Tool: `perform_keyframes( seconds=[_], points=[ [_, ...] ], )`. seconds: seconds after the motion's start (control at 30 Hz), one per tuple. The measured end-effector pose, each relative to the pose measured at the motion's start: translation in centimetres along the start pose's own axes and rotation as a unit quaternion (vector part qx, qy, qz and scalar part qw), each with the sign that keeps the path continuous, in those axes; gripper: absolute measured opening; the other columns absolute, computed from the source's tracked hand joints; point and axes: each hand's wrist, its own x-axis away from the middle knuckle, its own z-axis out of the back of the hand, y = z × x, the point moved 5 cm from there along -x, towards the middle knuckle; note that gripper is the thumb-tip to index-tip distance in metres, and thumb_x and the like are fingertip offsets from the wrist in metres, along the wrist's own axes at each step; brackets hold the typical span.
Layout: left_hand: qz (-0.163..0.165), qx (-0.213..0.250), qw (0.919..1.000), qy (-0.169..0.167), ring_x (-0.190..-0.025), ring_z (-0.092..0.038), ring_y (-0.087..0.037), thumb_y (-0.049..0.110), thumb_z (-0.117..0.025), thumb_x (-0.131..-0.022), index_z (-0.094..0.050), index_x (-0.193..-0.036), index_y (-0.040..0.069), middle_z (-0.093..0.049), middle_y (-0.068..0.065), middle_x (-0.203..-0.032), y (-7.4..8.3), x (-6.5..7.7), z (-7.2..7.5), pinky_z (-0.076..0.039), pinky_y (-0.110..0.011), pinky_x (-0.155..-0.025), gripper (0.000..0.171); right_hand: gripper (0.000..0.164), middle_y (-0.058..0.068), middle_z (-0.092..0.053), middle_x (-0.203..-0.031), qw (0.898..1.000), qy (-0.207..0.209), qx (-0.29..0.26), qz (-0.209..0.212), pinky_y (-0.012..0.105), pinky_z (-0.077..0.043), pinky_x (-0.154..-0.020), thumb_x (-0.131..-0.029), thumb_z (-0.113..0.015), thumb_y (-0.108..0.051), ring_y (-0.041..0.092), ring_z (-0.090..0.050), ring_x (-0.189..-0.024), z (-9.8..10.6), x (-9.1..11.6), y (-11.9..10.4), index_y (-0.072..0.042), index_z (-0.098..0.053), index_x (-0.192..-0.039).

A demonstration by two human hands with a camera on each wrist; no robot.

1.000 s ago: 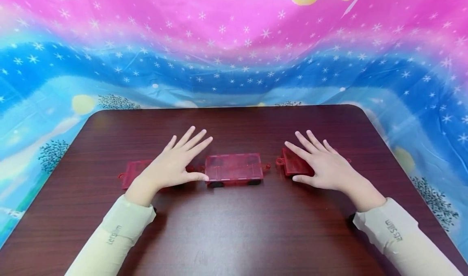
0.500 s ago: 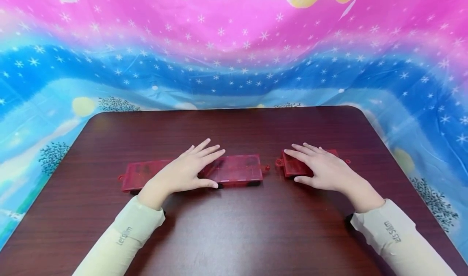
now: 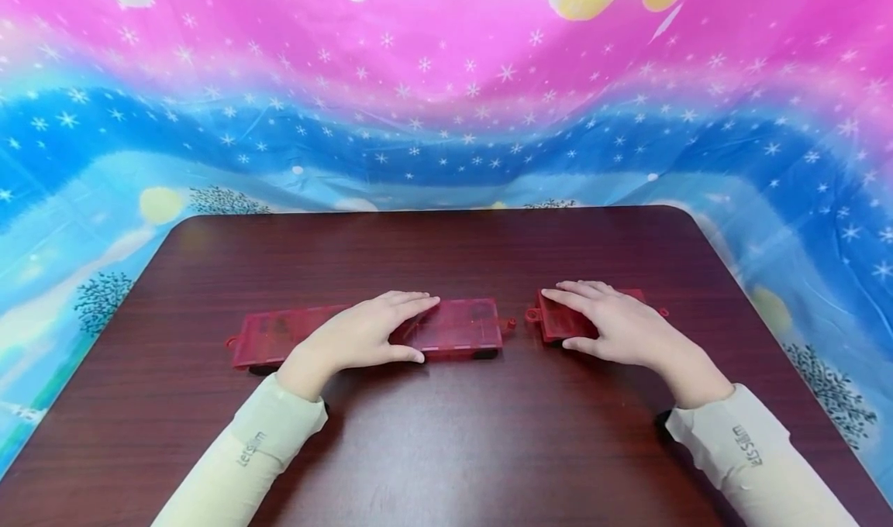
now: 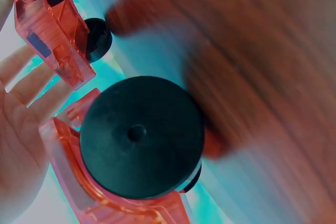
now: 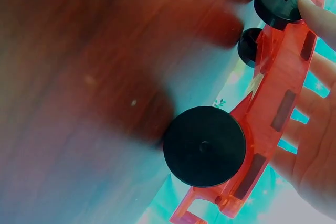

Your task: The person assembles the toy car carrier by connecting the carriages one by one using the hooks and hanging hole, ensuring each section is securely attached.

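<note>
In the head view, the middle car (image 3: 466,327) is stood on the counter (image 3: 460,449), some way in from the far edge, with the left car (image 3: 279,337) set towards the left edge and the right car (image 3: 558,318) towards the right edge. The middle car is partly covered by the left grip (image 3: 356,337), whose fingers are spread across the top, the thumb being held apart at the near side. The right car is spanned in the same manner by the right grip (image 3: 621,318). The middle car's hook (image 3: 509,324) and the right car's ring (image 3: 533,315) are placed near each other, a narrow gap being left between them. The counter is backed by a patterned cloth (image 3: 446,108).

In the left wrist view, the foreground is filled by a black wheel (image 4: 142,137) of the left car; beyond it, the middle car is flanked by thumb and straight, parted fingers.

In the right wrist view, the right car is seen slantwise, with parted fingers behind and the thumb in front; whether it is being pinched cannot be told.
</note>
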Motion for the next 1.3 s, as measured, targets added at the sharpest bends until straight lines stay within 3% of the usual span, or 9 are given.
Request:
perform_keyframes(
  seconds=[0.47, 0.8, 1.3],
  points=[
    [0.012, 0.002, 0.9997, -0.019, -0.143, -0.041, -0.03, 0.043, -0.076, -0.086, -0.046, -0.15, 0.017, -0.044, -0.01, -0.155, -0.5, -0.3, -0.2, -0.039, -0.046, -0.115, 0.076, 0.079, 0.014, -0.051, -0.146, 1.0, -0.002, -0.006, -0.001, 0.054, -0.055, -0.09, -0.081, -0.081, -0.039, 0.035, -0.049, -0.129, 0.3, -0.1, 0.0, -0.025, -0.046, -0.15],
    [0.029, 0.008, 0.999, -0.032, -0.143, -0.042, -0.03, 0.043, -0.077, -0.085, -0.045, -0.151, 0.018, -0.044, -0.01, -0.155, -0.4, -0.3, -0.1, -0.039, -0.047, -0.114, 0.077, 0.077, 0.012, -0.054, -0.143, 1.0, 0.0, -0.005, 0.019, 0.051, -0.054, -0.091, -0.081, -0.081, -0.038, 0.032, -0.05, -0.125, 0.5, 0.0, -0.6, -0.024, -0.048, -0.149],
    [0.028, 0.011, 0.9991, -0.029, -0.142, -0.042, -0.031, 0.042, -0.077, -0.085, -0.046, -0.15, 0.017, -0.045, -0.011, -0.154, -0.4, -0.4, -0.1, -0.039, -0.047, -0.115, 0.076, 0.077, 0.011, -0.056, -0.14, 0.999, 0.022, 0.0, 0.036, 0.051, -0.055, -0.09, -0.081, -0.081, -0.04, 0.031, -0.052, -0.122, 1.4, 0.1, -1.8, -0.024, -0.048, -0.148]
  ],
)
